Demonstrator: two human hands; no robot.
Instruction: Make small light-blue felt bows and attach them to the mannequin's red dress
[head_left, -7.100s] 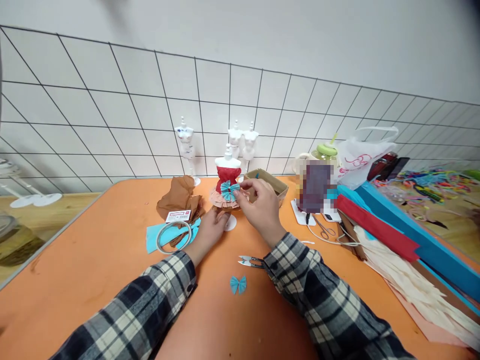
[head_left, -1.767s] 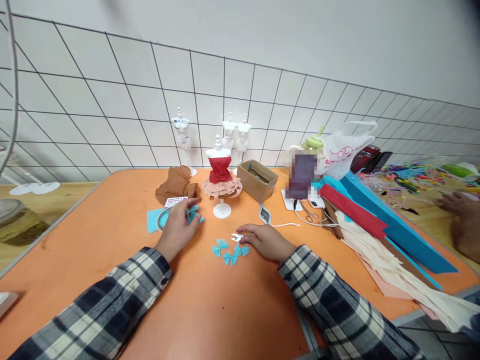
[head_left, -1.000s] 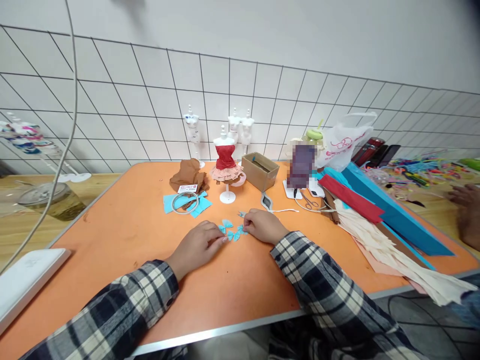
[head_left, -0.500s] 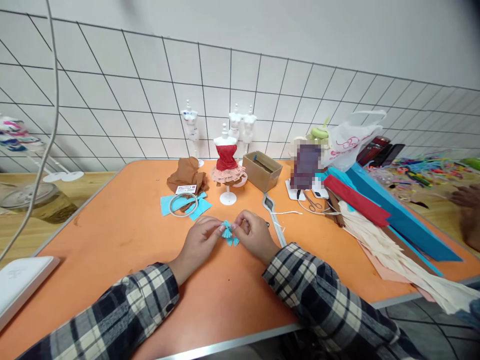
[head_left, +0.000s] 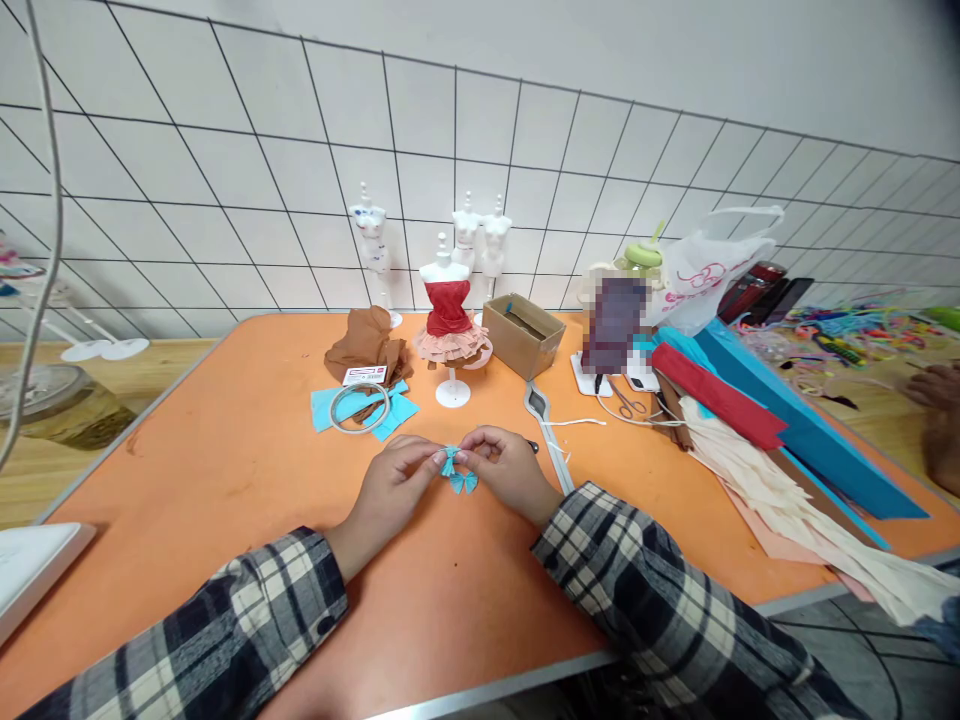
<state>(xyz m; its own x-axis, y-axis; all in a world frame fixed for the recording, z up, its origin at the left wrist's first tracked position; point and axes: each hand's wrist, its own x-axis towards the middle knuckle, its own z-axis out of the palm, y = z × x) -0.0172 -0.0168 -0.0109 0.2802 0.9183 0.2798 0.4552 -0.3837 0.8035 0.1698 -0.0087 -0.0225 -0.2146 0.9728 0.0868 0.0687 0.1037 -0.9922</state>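
My left hand and my right hand meet at the middle of the table, thumbs and fingertips pinched on a small blue crepe-paper bow. Fingers cover part of it, so I cannot tell whether more than one bow is in the pinch. Another blue bow lies on the table just below. Behind my hands stands a small white dress form wearing a red bodice and a ruffled pink skirt. A dark tip of the thread snips shows beyond my right hand.
A metal ring lies on blue paper, beside crumpled brown paper. Behind stand a cardboard box and several bare dress forms. To the right are a tape measure, scissors, red paper and another person's hand.
My hands left the dress form and came nearer. My left hand passed over the metal ring, then both hands gathered at the bows and lifted at least one between them.
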